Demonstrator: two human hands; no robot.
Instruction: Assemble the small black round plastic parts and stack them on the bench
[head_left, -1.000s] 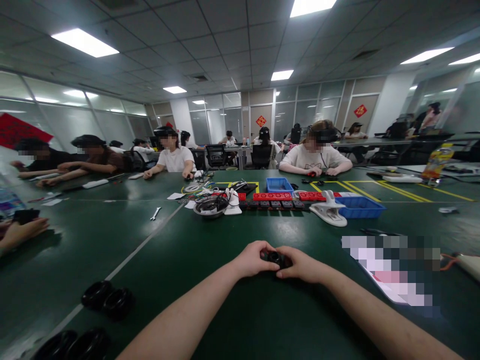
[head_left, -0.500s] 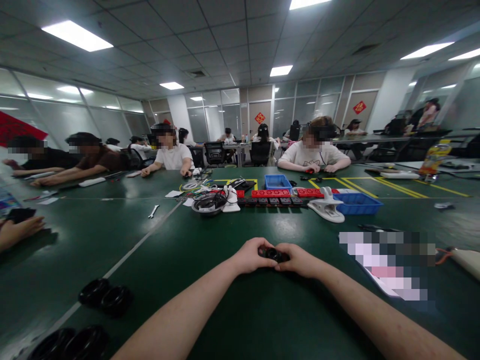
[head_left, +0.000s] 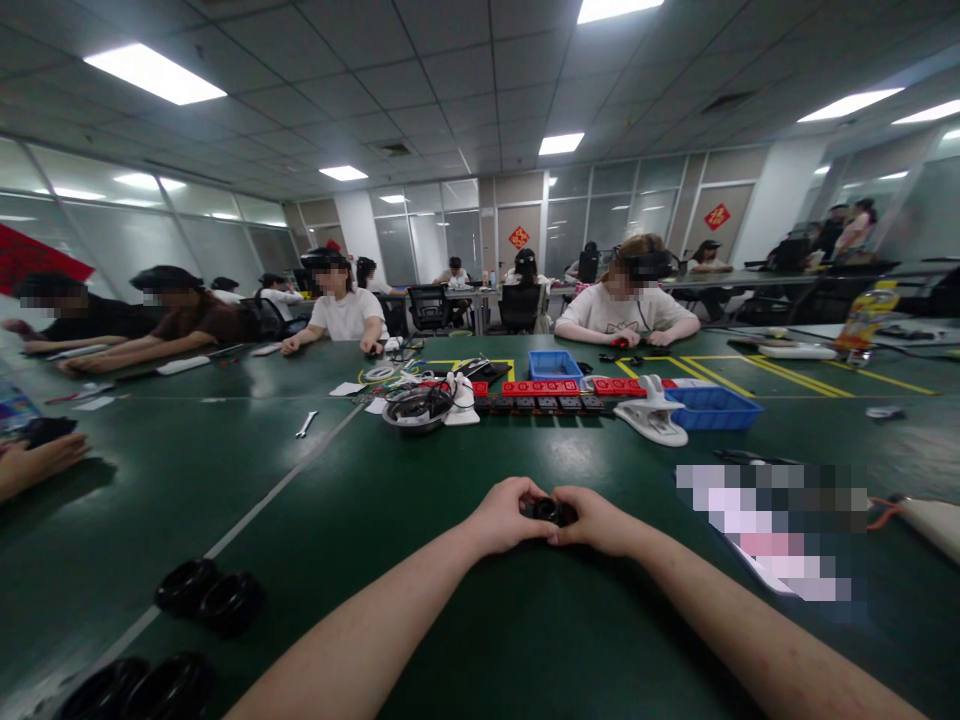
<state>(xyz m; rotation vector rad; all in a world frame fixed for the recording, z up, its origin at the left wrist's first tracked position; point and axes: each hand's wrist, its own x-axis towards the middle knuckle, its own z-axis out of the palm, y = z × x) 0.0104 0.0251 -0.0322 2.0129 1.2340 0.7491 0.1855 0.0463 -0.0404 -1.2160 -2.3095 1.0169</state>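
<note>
Low in the middle of the head view, my left hand [head_left: 507,515] and my right hand [head_left: 592,520] meet around a small black ring-shaped part [head_left: 547,510]. Fingers and thumbs of both hands are closed on it, and the thumb tips come together at its near side. Its underside and edges are hidden by the fingers. Several black rings lie at the lower left, among them one ring [head_left: 187,586] beside another ring [head_left: 232,603]. They rest on the dark green table [head_left: 360,500].
Beyond my hands are red and black strips [head_left: 544,388], a white clamp stand [head_left: 652,412], a blue tray [head_left: 716,408] and a metal bowl with cables [head_left: 417,408]. A wrench [head_left: 306,425] lies left, a blurred-out flat object [head_left: 772,545] right. Another person's hand [head_left: 45,460] is at far left.
The black part has tilted slightly between my fingers, its round opening shifting a little. My hands stay almost where they were.
</note>
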